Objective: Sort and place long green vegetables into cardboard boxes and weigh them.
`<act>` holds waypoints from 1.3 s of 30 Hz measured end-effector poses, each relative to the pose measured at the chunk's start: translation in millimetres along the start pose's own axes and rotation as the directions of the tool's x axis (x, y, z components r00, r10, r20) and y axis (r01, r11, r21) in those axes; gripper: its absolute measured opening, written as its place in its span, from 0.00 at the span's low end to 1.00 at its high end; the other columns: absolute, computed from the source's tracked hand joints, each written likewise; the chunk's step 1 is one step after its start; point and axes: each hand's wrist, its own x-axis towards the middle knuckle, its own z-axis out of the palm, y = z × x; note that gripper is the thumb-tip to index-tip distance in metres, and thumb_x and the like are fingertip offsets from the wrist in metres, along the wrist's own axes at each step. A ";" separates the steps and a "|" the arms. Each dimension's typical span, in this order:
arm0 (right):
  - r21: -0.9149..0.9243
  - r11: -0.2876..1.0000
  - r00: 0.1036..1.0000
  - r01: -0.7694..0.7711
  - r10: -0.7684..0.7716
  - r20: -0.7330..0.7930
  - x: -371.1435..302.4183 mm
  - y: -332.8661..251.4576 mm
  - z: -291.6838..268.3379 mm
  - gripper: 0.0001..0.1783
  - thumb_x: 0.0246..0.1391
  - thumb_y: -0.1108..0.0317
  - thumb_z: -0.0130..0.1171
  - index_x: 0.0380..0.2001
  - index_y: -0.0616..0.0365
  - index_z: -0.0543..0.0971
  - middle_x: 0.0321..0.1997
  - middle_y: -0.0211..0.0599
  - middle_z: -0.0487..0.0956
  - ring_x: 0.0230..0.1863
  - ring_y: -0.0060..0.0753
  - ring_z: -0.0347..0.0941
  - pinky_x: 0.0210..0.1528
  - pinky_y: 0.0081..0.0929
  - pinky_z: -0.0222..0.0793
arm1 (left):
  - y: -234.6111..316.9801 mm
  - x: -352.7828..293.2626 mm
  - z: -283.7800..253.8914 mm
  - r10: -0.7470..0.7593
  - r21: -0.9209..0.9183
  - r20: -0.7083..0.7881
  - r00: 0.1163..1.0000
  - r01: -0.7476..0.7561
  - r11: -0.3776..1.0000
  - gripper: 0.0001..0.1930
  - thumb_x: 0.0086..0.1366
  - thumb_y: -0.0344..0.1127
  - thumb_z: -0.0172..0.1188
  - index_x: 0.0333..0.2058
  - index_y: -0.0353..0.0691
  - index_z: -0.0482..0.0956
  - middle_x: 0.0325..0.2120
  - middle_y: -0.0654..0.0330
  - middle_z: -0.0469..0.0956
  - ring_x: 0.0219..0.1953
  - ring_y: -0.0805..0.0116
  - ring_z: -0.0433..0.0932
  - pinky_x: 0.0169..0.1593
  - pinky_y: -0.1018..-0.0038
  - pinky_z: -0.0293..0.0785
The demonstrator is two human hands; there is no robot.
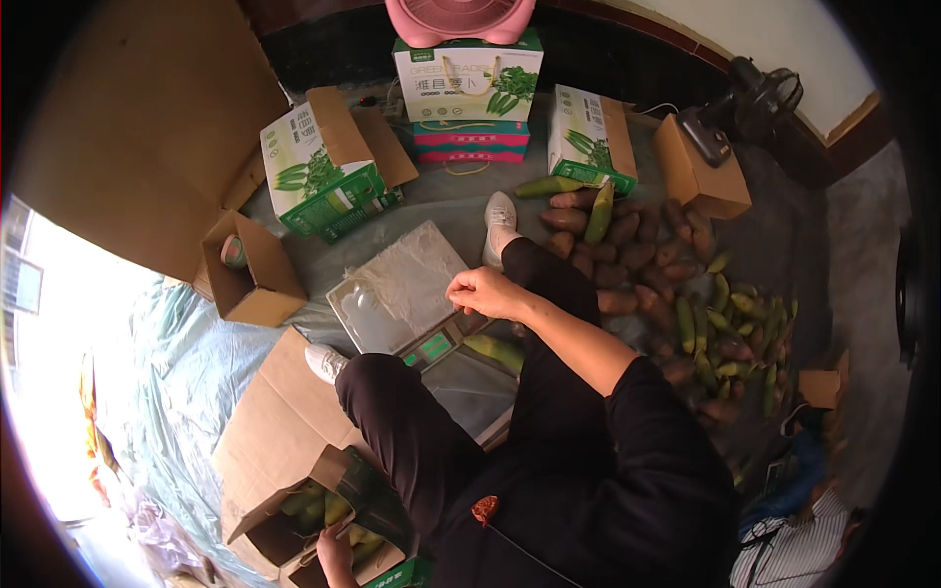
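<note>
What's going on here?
A seated person has the left hand at an open carton holding green vegetables; its grip is unclear. The right hand, fingers drawn together, is by the right edge of a scale between the white shoes; no held item shows there. Reddish-brown roots and more green vegetables lie piled to the right.

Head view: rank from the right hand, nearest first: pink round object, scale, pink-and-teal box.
1. Scale: at the left of the right hand.
2. Pink-and-teal box: ahead, past the scale.
3. Pink round object: farthest ahead, top edge of the picture.
</note>
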 end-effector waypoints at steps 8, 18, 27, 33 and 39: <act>0.067 0.989 0.990 0.134 -0.137 0.041 -11.8 -18.4 -22.6 0.10 0.57 0.67 0.55 0.35 0.64 0.78 0.27 0.32 0.79 0.27 0.21 0.73 0.32 0.23 0.70 | 137.9 27.7 -133.6 0.188 -0.212 -0.294 0.937 -0.256 0.943 0.07 0.56 0.27 0.58 0.34 0.33 0.80 0.29 0.48 0.79 0.33 0.55 0.80 0.39 0.66 0.74; 0.022 0.974 0.968 0.227 -0.228 0.101 -33.5 -29.5 -12.6 0.09 0.59 0.67 0.57 0.39 0.61 0.79 0.31 0.30 0.80 0.34 0.19 0.74 0.38 0.21 0.70 | 380.0 239.6 -183.9 0.740 0.169 -0.243 0.627 -0.724 0.669 0.16 0.54 0.31 0.61 0.44 0.43 0.79 0.42 0.53 0.75 0.49 0.50 0.72 0.51 0.60 0.69; 0.067 0.986 0.981 0.151 -0.157 0.113 -32.3 -10.1 -13.7 0.09 0.56 0.66 0.59 0.38 0.58 0.79 0.34 0.38 0.82 0.36 0.31 0.78 0.40 0.26 0.71 | 531.4 375.5 -116.4 0.822 0.632 -0.175 0.543 -0.578 0.516 0.24 0.55 0.29 0.57 0.52 0.54 0.73 0.61 0.57 0.59 0.64 0.44 0.56 0.55 0.54 0.66; -0.127 0.964 0.963 0.234 -0.212 0.165 -29.0 -5.6 -17.7 0.11 0.57 0.61 0.57 0.39 0.55 0.79 0.36 0.38 0.81 0.37 0.39 0.78 0.40 0.31 0.72 | 565.5 442.8 -82.4 0.809 0.764 -0.201 0.552 -0.428 0.482 0.27 0.58 0.32 0.57 0.56 0.60 0.69 0.65 0.59 0.53 0.66 0.38 0.49 0.54 0.45 0.64; -0.058 0.989 0.969 0.134 -0.119 0.214 -27.9 -3.9 -22.3 0.11 0.57 0.61 0.56 0.40 0.54 0.77 0.40 0.37 0.79 0.40 0.39 0.77 0.41 0.32 0.71 | 576.6 464.3 -66.9 0.706 0.823 -0.138 0.695 -0.315 0.472 0.16 0.58 0.37 0.58 0.46 0.58 0.79 0.64 0.59 0.56 0.65 0.39 0.53 0.51 0.44 0.65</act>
